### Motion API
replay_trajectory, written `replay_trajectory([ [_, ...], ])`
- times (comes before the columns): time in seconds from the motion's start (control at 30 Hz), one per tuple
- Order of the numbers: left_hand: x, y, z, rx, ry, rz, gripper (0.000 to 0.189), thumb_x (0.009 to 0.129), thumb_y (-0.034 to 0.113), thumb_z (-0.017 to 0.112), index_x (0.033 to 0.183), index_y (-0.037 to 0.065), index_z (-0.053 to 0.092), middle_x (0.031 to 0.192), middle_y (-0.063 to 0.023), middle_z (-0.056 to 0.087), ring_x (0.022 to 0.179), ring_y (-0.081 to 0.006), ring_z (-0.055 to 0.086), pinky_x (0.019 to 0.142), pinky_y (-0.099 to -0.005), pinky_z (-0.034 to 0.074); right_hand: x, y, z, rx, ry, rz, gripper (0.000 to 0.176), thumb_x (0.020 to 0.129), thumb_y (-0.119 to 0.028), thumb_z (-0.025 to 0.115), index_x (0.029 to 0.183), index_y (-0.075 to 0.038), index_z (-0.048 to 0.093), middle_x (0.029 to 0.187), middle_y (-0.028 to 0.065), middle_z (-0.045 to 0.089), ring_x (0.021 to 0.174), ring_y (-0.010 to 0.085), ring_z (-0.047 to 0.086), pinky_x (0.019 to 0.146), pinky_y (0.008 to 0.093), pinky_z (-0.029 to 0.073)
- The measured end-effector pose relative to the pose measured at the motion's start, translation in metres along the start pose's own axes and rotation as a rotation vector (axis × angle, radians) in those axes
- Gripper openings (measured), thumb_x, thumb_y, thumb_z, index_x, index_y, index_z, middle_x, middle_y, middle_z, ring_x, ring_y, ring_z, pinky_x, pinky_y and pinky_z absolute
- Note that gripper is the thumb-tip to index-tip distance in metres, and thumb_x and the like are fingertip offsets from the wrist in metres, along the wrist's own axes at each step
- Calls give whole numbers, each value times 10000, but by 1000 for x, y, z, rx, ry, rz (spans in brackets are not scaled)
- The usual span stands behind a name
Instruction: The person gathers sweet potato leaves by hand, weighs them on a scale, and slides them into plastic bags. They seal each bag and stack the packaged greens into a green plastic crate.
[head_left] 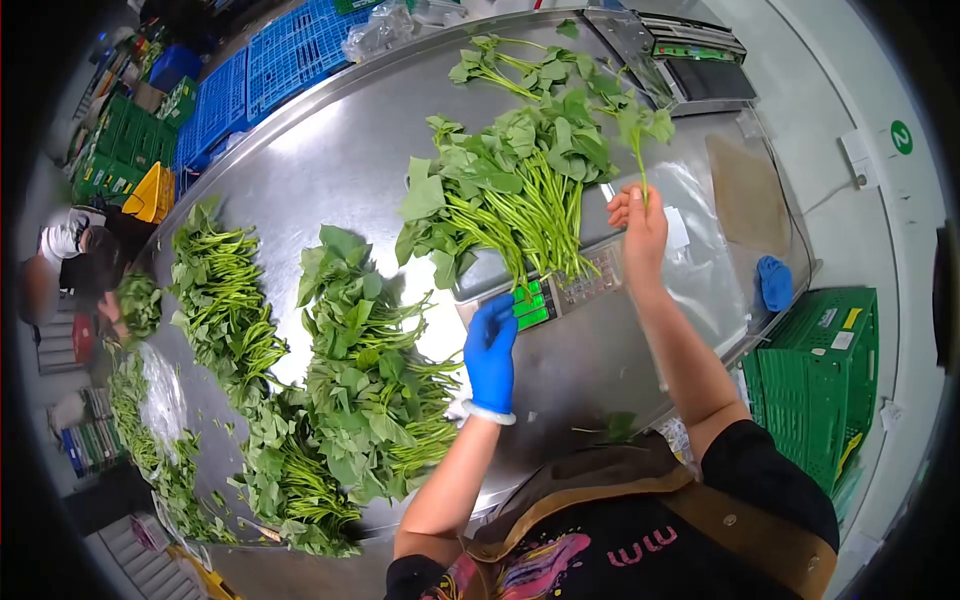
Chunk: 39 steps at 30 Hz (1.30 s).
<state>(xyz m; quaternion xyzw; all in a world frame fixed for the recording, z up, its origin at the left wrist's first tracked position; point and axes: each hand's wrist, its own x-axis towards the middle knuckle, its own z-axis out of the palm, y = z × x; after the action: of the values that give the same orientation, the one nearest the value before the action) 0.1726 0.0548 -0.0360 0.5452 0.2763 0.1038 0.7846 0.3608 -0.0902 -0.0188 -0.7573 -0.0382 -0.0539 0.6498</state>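
A large bunch of leafy green stems [520, 200] lies on a weighing scale [590, 283], its cut ends pointing towards me. My right hand [642, 225], bare, pinches a single leafy sprig [638, 145] upright by its stem, just right of that bunch. My left hand [490, 350], in a blue glove, is beside the scale's lit green display [533, 305], close to the lowest stem ends. Its fingers are curled together; whether a stem is between them is hidden. More leafy greens [535, 70] lie beyond the bunch.
Rows of leafy bunches [365, 370] cover the left of the steel table [330, 165]. A second device [700, 65] stands at the far right. Clear plastic [705, 260] and a crumpled blue glove [774, 283] lie right. Green crates [820, 370] stand beyond the edge. Another person's hand [112, 315] is far left.
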Motion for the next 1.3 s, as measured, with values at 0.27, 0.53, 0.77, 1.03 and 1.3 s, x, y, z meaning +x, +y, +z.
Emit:
replay_trajectory([
  [0.27, -61, -34, 3, 22, -27, -63, 171, 913, 20, 545, 1060, -11, 625, 1037, -78, 653, 945, -151, 594, 884, -289, 461, -14, 25, -2, -161, -39, -118, 295, 1004, -235, 441, 883, -4, 579, 774, 53, 590, 736, 142, 551, 693, 292, 449],
  [0.53, -83, -34, 44, 7, 48, -51, 170, 888, 55, 570, 1026, 2, 653, 997, -72, 670, 896, -155, 600, 844, -292, 451, -27, 17, -30, -675, -403, -568, 260, 834, -287, 678, 849, -40, 599, 807, 106, 614, 773, 281, 606, 684, 381, 476],
  [0.77, -118, -80, 70, 154, -179, -164, 183, 907, 61, 573, 1065, -3, 641, 1019, -67, 662, 919, -149, 600, 861, -285, 471, -3, 11, -76, -427, -625, -190, 325, 778, -320, 720, 905, -39, 620, 880, 113, 640, 835, 306, 620, 724, 402, 497],
  [1.03, -155, -182, 62, 967, -204, 130, 346, 828, 224, 663, 1138, 77, 613, 1142, -133, 604, 1046, -345, 557, 911, -420, 441, 75, 133, -281, -1347, -380, -180, 600, 763, -322, 716, 1240, -37, 491, 1212, 147, 534, 1160, 335, 491, 947, 474, 421],
  [1.3, -187, -190, 79, 929, -213, 21, 228, 819, 177, 658, 1025, 82, 680, 1038, -108, 679, 971, -295, 629, 882, -393, 473, 138, 217, -359, -1450, -258, 18, 652, 780, -428, 678, 1207, 15, 465, 1116, 198, 576, 1009, 346, 595, 820, 445, 513],
])
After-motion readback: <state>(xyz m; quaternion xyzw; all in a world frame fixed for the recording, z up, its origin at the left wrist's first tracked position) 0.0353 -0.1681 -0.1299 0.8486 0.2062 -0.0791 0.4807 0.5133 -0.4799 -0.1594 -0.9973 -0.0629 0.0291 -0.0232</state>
